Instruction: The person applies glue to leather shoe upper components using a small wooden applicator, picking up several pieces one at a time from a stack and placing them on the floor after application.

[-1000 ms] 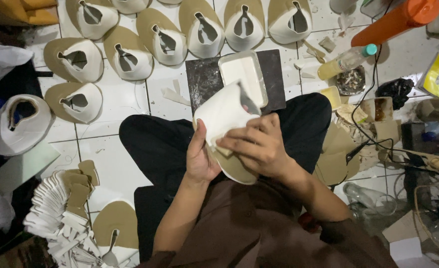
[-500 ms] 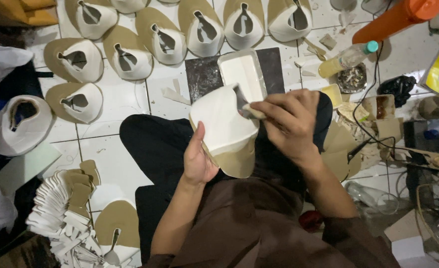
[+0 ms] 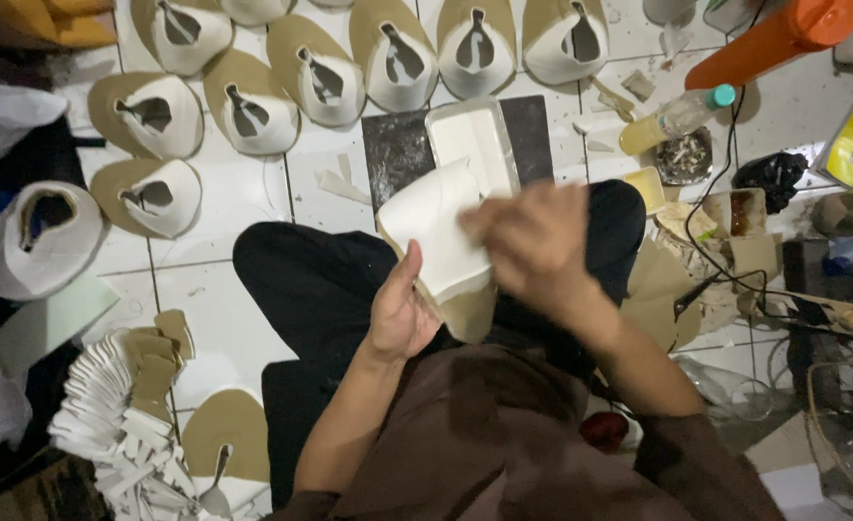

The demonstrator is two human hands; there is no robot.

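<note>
At the far left edge of the frame we see a white shoe upper [image 3: 31, 241] lying on its side, and below it, in the lower left, a fanned stack of white and tan cut pieces [image 3: 123, 415]. Across the upper left and top run rows of tan-and-white shoe uppers [image 3: 253, 101] laid flat on the white tiled floor [image 3: 224, 289]. At the top centre a dark mat [image 3: 398, 154] carries a shallow white tray [image 3: 475, 140], just above our work and partly covered by it.

In the middle of the frame our left hand [image 3: 402, 314] is clamped on the lower left edge of a white and tan shoe piece [image 3: 441, 236], thumb up along its side, holding it over our black trousers [image 3: 311, 280]. The piece stands just above and to the right of that hand, its white face toward us and its tan edge at the bottom. Our right hand [image 3: 533, 241] lies against the piece's right side; it is blurred, so we cannot tell whether its fingers are closed or grip anything.

Toward the upper right lie a plastic bottle [image 3: 673, 116] with a teal cap, a small round dish [image 3: 682, 154] and an orange tube [image 3: 769, 39]. At the right edge black cables [image 3: 726, 280] and a power strip [image 3: 846, 314] cross the clutter.
</note>
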